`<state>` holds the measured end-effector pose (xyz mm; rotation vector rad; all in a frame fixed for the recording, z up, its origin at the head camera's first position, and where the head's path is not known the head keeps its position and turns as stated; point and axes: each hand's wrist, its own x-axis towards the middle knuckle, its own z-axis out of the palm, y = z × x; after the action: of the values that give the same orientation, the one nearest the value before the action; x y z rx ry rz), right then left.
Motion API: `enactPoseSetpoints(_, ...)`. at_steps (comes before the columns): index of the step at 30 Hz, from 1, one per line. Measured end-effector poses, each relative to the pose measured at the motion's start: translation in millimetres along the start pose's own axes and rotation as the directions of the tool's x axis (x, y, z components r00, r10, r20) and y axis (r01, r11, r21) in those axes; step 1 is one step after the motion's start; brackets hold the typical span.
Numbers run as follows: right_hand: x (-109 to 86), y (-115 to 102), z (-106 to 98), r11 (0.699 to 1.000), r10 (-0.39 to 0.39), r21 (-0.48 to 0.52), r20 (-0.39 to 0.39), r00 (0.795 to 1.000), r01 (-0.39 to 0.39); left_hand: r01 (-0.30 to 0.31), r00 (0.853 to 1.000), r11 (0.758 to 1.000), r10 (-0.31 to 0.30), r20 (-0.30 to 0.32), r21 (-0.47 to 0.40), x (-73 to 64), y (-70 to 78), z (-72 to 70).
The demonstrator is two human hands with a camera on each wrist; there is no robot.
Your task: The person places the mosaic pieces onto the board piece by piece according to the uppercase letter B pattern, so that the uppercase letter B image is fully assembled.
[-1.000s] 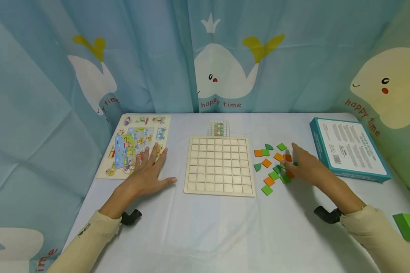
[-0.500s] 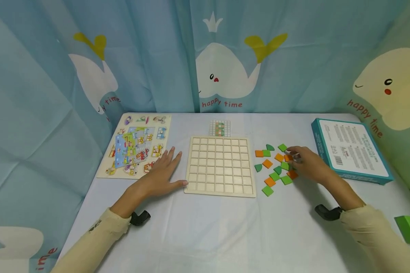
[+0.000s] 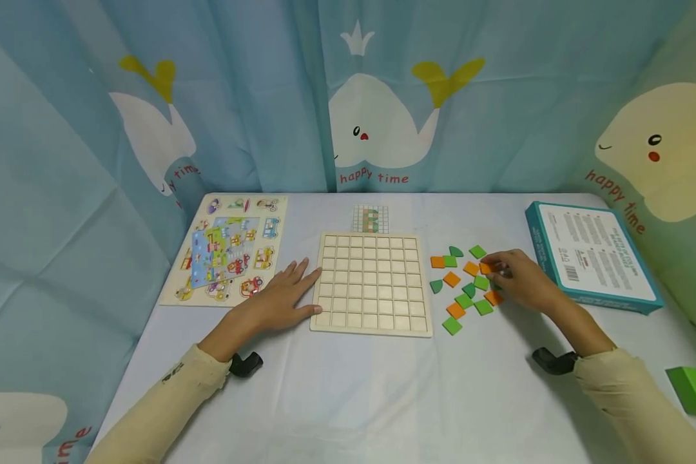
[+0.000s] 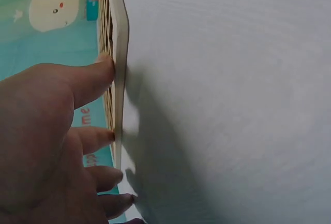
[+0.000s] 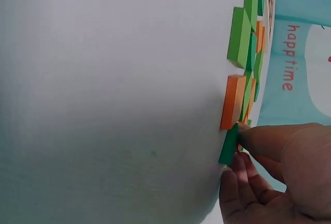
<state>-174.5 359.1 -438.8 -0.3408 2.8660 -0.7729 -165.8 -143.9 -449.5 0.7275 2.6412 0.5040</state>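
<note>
The green block at the lower right of the head view is cut off by the frame's edge; the print on the teal box is too small to read; so is the pattern on the small card above the grid board; the right hand hides some of the tiles beneath it; in the right wrist view its fingers cover part of a dark green tile; in the left wrist view the left hand fills the lower left, cut off by the edge.

Both arms wear long cream sleeves, each wrist carrying a small black camera mount.
</note>
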Motion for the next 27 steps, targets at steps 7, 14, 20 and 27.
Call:
enactPoseSetpoints(7, 3.3, 4.0, 0.8, 1.000, -0.004, -0.006, -0.008, 1.000, 0.004, 0.005, 0.999, 1.000, -0.005, 0.035, 0.009, -0.9, 3.6, -5.7)
enactPoseSetpoints(14, 7.2, 7.5, 4.1, 1.000, 0.009, -0.003, -0.043, 0.999, -0.009, 0.000, 1.000, 1.000, -0.001, 0.024, 0.029, -1.0, 3.1, -7.3)
enactPoseSetpoints(20, 8.0, 5.9, 3.9, 1.000, 0.003, 0.002, -0.051, 0.999, -0.003, -0.006, 1.000, 0.999, 0.006, 0.004, 0.044, -1.5, 2.0, -7.2)
enactPoseSetpoints(27, 10.3, -1.0, -1.6, 1.000, -0.026, -0.014, -0.069, 0.997, 0.025, -0.001, 1.000, 0.999, 0.000, 0.006, 0.053, -0.7, 0.1, -5.6)
